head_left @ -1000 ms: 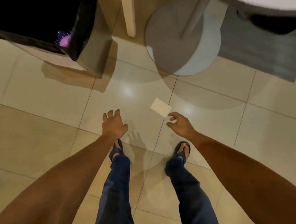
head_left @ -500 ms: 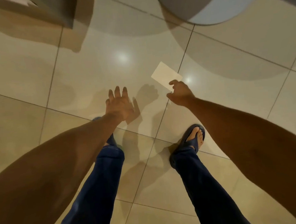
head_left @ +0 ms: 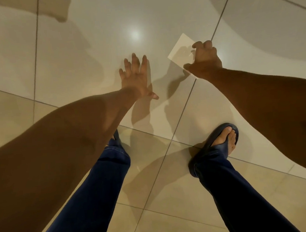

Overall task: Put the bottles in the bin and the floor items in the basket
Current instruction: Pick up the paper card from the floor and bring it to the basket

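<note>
The person bends low over a glossy tiled floor (head_left: 71,49), both bare arms stretched down past dark blue trouser legs and a sandal (head_left: 221,140). The step in hand looks like the floor-item half of the job: a pale card (head_left: 179,50) lies flat on the tile beside a grout line, and the right hand (head_left: 205,61) is over its near edge, fingers (head_left: 202,45) curled and the thumb spread toward the card's lower corner. The grasp is not closed; whether the fingertips touch the card cannot be told, since the hand hides that edge. The left hand (head_left: 136,75) hangs well apart from the card, fingers spread and holding nothing (it seems there for balance only).

Neither bin nor basket is in view. The next move probably calls for getting a fingertip or nail under an edge, because a thin sheet lying flush on smooth tile gives little to pinch and may slide away; pressing and dragging it to bow one edge upward would help.
</note>
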